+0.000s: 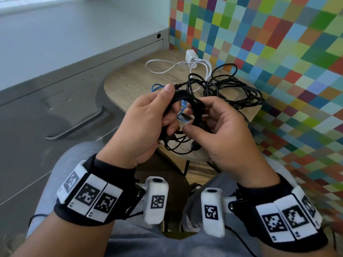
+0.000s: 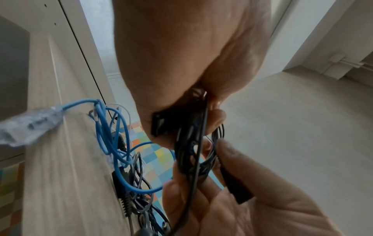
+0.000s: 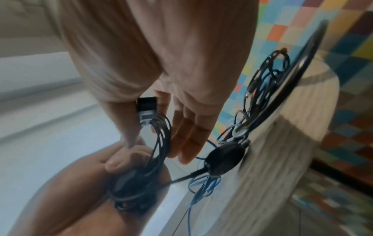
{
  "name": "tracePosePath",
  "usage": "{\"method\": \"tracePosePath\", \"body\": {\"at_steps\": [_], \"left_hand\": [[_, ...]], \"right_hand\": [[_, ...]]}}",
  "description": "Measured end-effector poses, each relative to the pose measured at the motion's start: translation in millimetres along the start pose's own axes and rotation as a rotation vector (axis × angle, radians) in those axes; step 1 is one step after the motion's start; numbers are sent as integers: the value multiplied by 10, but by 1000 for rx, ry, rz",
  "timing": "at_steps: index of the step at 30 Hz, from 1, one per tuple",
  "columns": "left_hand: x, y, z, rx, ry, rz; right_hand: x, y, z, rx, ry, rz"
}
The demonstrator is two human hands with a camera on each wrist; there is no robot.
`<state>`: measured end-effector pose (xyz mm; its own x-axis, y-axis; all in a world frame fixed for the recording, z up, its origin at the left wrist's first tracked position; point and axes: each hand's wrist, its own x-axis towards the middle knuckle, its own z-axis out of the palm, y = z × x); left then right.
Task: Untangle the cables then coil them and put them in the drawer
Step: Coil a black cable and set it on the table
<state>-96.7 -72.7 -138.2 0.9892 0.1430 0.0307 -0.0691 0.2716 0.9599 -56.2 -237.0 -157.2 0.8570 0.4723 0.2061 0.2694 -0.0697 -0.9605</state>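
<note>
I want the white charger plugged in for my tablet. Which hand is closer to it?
Left, though only slightly. The left hand sits just below the white charger; the right hand sits lower and further right. Both grip the black cable coil.

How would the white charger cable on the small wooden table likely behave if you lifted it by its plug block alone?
The white charger cable lies in loose curves, so it is probably floppy and would dangle and swing. Its plug block looks rigid and likely carries most of the weight. One loop reaches the black tangle, so it may snag there.
</note>
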Motion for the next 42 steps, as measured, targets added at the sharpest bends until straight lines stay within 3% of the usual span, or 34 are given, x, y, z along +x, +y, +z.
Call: {"method": "tracePosePath", "body": {"at_steps": [6, 15, 21, 25, 32, 36, 42], "left_hand": [[1, -7, 5, 33, -50, 19], [-13, -26, 8, -23, -58, -1], [7, -39, -32, 369, 73, 113], [-9, -43, -7, 392, 81, 130], [-22, -49, 20, 431, -31, 136], [4, -55, -22, 399, 16, 134], [55, -51, -112, 283, 72, -31]], "right_hand": [[-9, -30, -12, 301, -69, 67], [3, -10, -11, 388, -22, 141], [1, 10, -44, 293, -39, 114], [5, -6, -70, 289, -90, 127], [-8, -38, -90, 473, -226, 262], [-2, -63, -90, 483, -151, 302], [49, -46, -110, 541, 17, 271]]}}
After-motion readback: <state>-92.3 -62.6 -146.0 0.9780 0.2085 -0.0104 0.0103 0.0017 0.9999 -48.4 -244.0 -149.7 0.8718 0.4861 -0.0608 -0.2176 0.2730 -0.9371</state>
